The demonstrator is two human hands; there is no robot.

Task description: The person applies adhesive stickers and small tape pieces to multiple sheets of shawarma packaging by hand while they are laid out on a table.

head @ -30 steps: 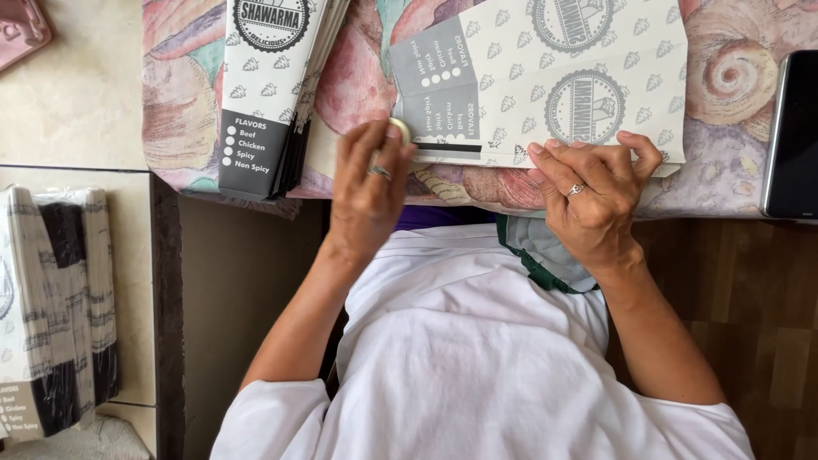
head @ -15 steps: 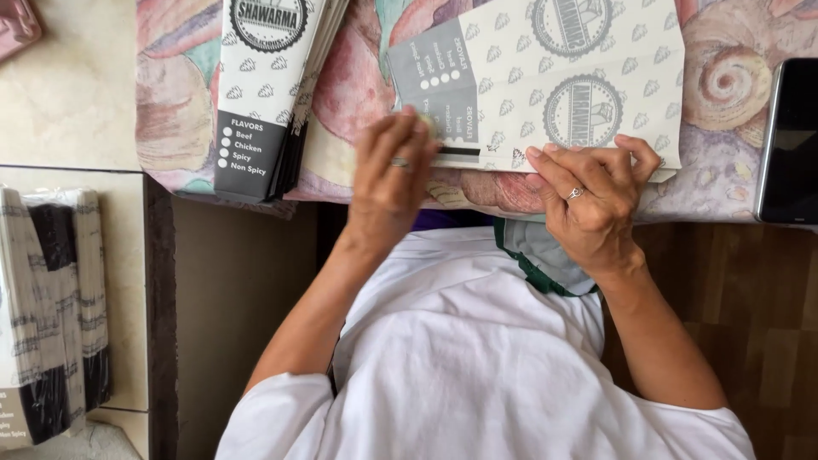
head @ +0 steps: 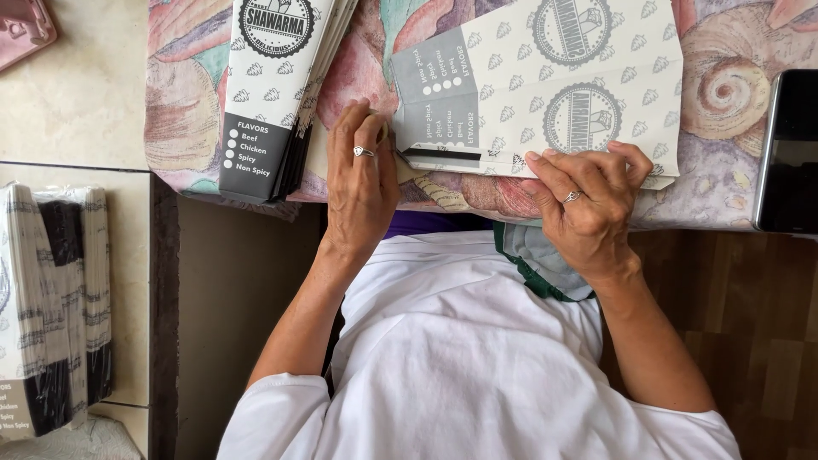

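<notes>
A flat white-and-grey printed cardboard box blank [head: 545,94] lies on the table over a pastel shell-patterned cloth [head: 724,94]. My left hand [head: 362,179], a ring on one finger, presses with bent fingers on the blank's left grey flap near its edge. Fingers of my right hand [head: 588,200], also ringed, lie flat along the blank's near edge and hold it down. Neither hand lifts the blank off the table.
A stack of folded white-and-grey boxes [head: 273,94] lies left of my left hand. More such boxes, wrapped in plastic [head: 51,307], stand on the tiled floor at left. A dark phone [head: 788,153] rests at the table's right edge. A pink object [head: 21,30] is at top left.
My left hand has slid up and to the right from the table's edge onto the blank's left flap. My right hand has stayed on the near edge.
</notes>
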